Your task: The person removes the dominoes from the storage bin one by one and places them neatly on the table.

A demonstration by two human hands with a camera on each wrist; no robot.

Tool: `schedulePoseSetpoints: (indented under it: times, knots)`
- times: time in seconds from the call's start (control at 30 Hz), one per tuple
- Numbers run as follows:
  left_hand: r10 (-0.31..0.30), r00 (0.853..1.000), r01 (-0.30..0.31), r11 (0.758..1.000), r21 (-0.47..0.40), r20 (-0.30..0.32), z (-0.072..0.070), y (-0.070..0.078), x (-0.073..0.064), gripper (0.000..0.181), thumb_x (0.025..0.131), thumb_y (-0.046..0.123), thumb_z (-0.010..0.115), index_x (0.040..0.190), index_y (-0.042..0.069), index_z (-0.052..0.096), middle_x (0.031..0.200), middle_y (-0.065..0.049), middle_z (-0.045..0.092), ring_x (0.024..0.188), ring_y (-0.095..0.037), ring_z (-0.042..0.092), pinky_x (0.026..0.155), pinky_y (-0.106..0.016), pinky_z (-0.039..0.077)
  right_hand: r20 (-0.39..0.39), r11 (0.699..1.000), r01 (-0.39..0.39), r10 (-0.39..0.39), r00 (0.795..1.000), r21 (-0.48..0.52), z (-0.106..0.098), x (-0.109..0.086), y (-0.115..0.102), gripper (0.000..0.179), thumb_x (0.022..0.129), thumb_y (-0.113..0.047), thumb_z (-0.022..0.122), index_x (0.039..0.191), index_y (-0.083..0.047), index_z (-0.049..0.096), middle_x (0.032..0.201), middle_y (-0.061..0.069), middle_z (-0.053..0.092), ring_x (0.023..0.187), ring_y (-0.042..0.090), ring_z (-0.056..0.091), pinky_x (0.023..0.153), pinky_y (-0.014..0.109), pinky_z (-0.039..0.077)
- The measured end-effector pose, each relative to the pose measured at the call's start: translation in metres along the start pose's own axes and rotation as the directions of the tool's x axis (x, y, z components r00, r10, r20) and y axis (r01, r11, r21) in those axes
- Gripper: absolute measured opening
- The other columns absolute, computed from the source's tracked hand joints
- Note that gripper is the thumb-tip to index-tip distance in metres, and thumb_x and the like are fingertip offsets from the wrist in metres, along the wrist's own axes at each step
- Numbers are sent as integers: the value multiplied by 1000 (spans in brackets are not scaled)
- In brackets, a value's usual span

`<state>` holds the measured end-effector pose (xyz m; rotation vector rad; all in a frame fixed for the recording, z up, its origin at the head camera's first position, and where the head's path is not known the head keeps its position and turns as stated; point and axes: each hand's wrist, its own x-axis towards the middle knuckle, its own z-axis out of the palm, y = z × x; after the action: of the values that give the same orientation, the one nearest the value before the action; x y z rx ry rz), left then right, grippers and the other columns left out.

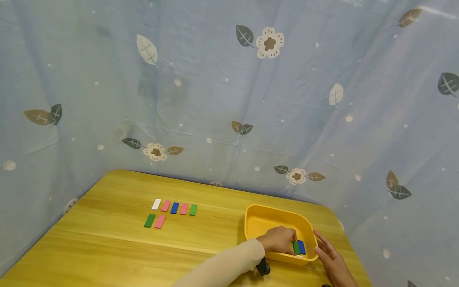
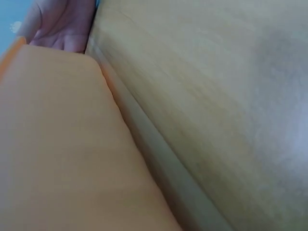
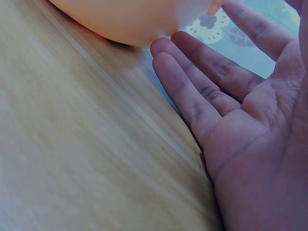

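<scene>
A yellow plastic bin stands at the right of the wooden table. My left hand reaches over its near wall, fingers bent down beside a green tile. Against that tile lies a blue tile, with a sliver of a white tile below. The left fingertips are partly hidden, so I cannot tell whether they pinch a tile. At the bin's right end, my right hand rests against the outside wall. Its fingers are extended and loosely spread in the right wrist view.
Left of the bin, several tiles lie in two rows: a white tile, pink, blue and green ones behind, a dark green tile and a pink tile in front. A patterned blue curtain hangs behind the table.
</scene>
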<state>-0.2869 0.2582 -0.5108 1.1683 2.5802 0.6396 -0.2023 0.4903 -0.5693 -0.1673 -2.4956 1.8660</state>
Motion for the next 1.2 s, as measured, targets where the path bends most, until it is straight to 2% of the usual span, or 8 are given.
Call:
schedulePoseSetpoints:
  times: [0.27,0.5,0.73,0.83,0.93,1.0,1.07,1.2]
  knots:
    - [-43,999,43,998,53,-2,6,0,5,38,86,48,83,115,27,70,98,17,67,76,-1,61,65,-21,50,19,999,-44,44,999,0,-1,0,-2,62,109,-38,51,164,-25,26,162,10,27,119,-13,47,94,23,46]
    - [-36,999,37,996,78,-17,6,-1,4,42,84,47,84,116,25,69,94,16,65,77,0,59,66,-22,49,11,998,-66,66,998,0,1,0,-4,65,108,-40,53,164,-23,24,166,16,22,147,31,27,97,26,45]
    - [-111,991,117,988,96,-70,4,-1,1,51,85,51,83,122,22,64,92,9,65,80,-5,62,65,-27,51,7,999,-51,51,999,8,0,0,-4,64,109,-38,53,164,-22,26,164,17,24,120,-11,47,90,17,46]
    - [-165,973,185,976,111,-164,4,-2,2,56,84,49,84,127,20,62,92,7,66,80,-9,65,65,-29,52,14,999,-50,50,999,14,-1,0,-5,63,109,-39,52,164,-23,26,165,14,22,131,0,44,93,22,47]
    - [-195,953,223,970,98,-233,4,-4,3,39,86,44,84,107,19,63,77,5,60,67,-11,60,56,-29,47,21,998,-57,56,998,13,-2,0,-6,64,109,-41,52,164,-25,25,166,11,19,146,24,31,101,33,44]
    - [-195,955,217,973,77,-225,4,-5,4,35,87,45,83,95,19,60,71,5,54,62,-11,55,54,-29,43,24,998,-62,61,998,21,-2,1,-6,65,109,-42,52,165,-25,24,167,11,18,148,30,26,103,36,43]
    - [-188,964,201,978,53,-186,4,-6,4,38,86,50,82,90,20,58,70,5,52,61,-11,52,54,-29,42,17,998,-63,63,998,24,-2,1,-5,64,109,-41,52,164,-25,25,166,11,20,144,22,34,102,35,44]
    - [-162,981,174,977,125,-106,8,-4,8,61,79,69,78,113,20,66,86,4,61,70,-11,58,59,-30,49,8,997,-66,65,998,27,0,1,-3,64,109,-40,52,164,-24,25,164,14,25,122,-7,48,98,30,46]
